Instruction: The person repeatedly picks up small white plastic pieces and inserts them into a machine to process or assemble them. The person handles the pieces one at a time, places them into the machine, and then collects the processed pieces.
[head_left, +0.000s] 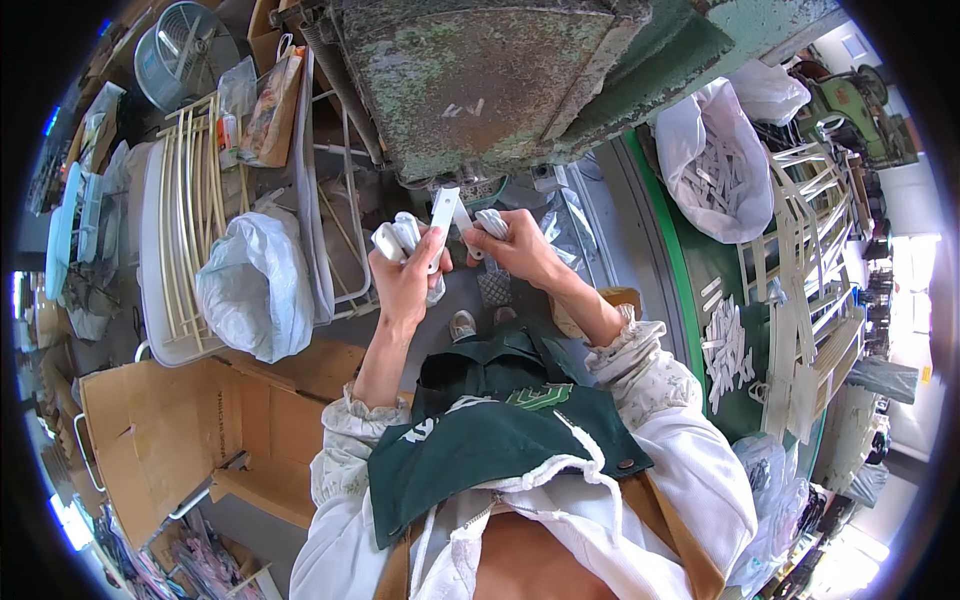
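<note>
The left hand [408,268] is closed around a bunch of short white plastic pieces [392,238], with one longer flat white strip [441,215] standing up between its thumb and fingers, just above centre frame. Close beside it, the right hand [515,248] pinches another small white piece [491,222] at its fingertips, next to the strip's upper end. Both hands are raised in front of the worn green machine body [490,80] that fills the upper middle.

The step in hand looks like sorting or gathering punched pieces into the left-hand bundle. The next move probably calls for a steady left grip while the right fingers line their piece up against the strip, so nothing slips out of the bunch.

Further out, a white bag [258,285] sits at left beside a white rack of long rods [185,230]. At right, more white strips [728,350] lie on the green tabletop [700,270], below an open bag of similar pieces [715,165]. A flattened cardboard box [170,425] lies lower left.
</note>
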